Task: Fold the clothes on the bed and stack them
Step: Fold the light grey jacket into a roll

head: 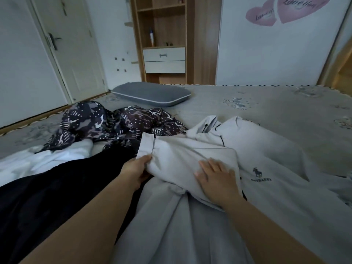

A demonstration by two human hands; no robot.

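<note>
Two hands on grey hooded top [266, 149], spread on bed [285, 107]. Left hand [137, 170] grip pinched on folded sleeve edge; right hand [217, 178] flat, pressing just beside. Fabric judged light, limp; hold at hems.

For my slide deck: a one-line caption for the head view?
Left hand grips the grey shirt's folded sleeve while the right hand presses it flat on the bed.
</note>
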